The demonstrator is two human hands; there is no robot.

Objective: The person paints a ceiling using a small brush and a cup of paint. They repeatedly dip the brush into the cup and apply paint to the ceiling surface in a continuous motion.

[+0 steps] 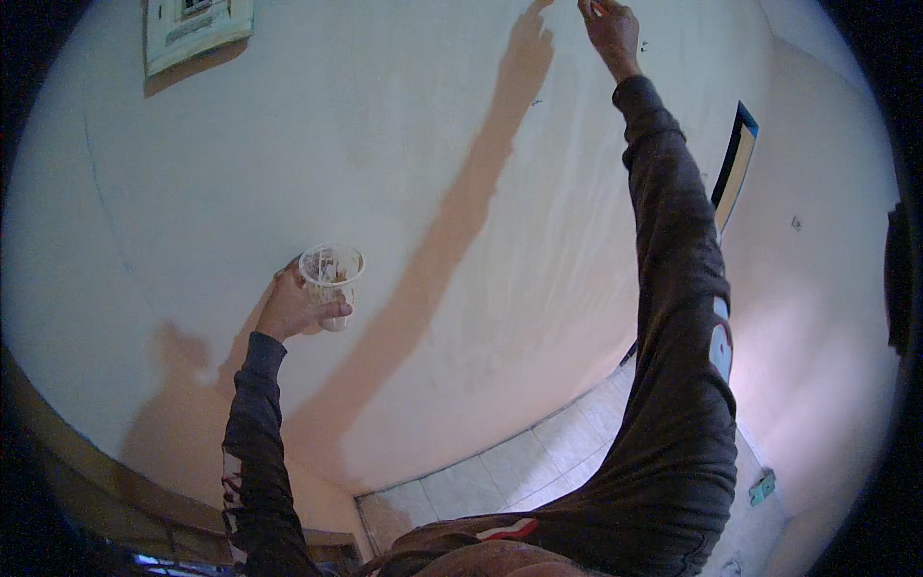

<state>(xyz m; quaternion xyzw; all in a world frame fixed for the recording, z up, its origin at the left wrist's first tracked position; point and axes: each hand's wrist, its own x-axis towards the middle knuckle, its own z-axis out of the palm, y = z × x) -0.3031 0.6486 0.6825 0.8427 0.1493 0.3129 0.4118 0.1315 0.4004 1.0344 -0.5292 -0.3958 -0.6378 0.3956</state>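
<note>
My left hand (293,306) is wrapped round a clear plastic cup (330,279) smeared with whitish residue, held in front of the pale wall (404,173). My right hand (609,38) is raised high against the same wall at the top edge of the view, fingers closed on a small object, too small and cut off to name. My sleeved right arm stretches up the right side of the picture, and its long shadow falls across the wall to the left.
A framed fixture (192,43) hangs at the upper left. A narrow dark-edged opening (736,154) shows at the right. Floor tiles (481,473) run along the wall's foot. A small green object (761,488) lies lower right. A dark wooden piece of furniture (336,550) stands at the bottom left.
</note>
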